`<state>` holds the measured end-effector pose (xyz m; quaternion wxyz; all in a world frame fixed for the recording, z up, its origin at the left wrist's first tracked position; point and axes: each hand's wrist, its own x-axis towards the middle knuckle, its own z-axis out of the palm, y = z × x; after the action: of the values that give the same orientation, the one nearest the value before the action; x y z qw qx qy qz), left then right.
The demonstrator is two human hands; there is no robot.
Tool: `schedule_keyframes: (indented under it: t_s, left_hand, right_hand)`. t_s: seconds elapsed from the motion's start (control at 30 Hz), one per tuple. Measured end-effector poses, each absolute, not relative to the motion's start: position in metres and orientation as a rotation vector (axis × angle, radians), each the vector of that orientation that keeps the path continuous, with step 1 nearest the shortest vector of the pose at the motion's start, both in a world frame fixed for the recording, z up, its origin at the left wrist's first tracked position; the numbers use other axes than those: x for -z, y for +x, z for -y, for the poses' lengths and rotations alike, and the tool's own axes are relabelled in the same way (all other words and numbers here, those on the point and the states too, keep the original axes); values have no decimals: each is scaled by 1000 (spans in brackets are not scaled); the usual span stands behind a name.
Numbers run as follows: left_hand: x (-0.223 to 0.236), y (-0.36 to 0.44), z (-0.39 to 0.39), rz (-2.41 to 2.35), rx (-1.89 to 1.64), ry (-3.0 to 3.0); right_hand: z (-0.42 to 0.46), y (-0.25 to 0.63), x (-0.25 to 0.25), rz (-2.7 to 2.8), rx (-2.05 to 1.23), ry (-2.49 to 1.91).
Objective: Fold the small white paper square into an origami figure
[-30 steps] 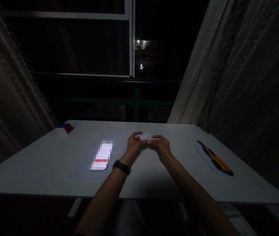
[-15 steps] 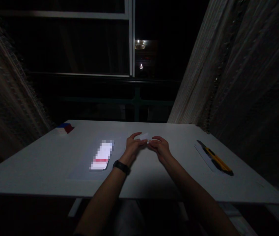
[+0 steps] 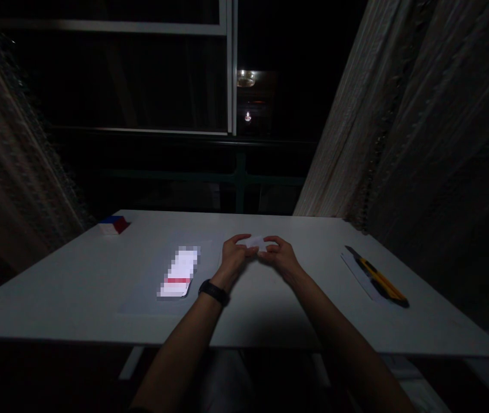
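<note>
A small piece of white paper (image 3: 256, 243) is held between my two hands, over the middle of the table. My left hand (image 3: 235, 255), with a dark watch (image 3: 213, 291) on its wrist, grips the paper's left side between curled fingers and thumb. On the opposite side my right hand (image 3: 282, 256) pinches the paper the same way, the two thumbs close together at its near edge. The paper looks folded, but dim light hides its creases.
A lit phone (image 3: 179, 272) lies on a white sheet (image 3: 139, 304) left of my hands. To the right, a yellow and black utility knife (image 3: 380, 278) rests on a paper strip (image 3: 359, 275). A coloured block (image 3: 114, 225) sits at the table's (image 3: 76, 287) far left corner. Curtains (image 3: 334, 126) hang behind.
The paper has tilted and flattened between my fingers. My right hand has shifted slightly left, bringing the thumbs closer together. Everything else on the table stays put.
</note>
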<state>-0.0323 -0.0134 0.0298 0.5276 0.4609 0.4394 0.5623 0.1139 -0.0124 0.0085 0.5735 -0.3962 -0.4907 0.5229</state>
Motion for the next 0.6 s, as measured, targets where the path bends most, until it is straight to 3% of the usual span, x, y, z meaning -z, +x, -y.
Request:
schedule_keyframes:
  t_s: [0.6]
  left_hand:
    - [-30,-30,14,-997,-1262,1099]
  right_hand:
    - [11,117,-11,1088,-1189,-1044]
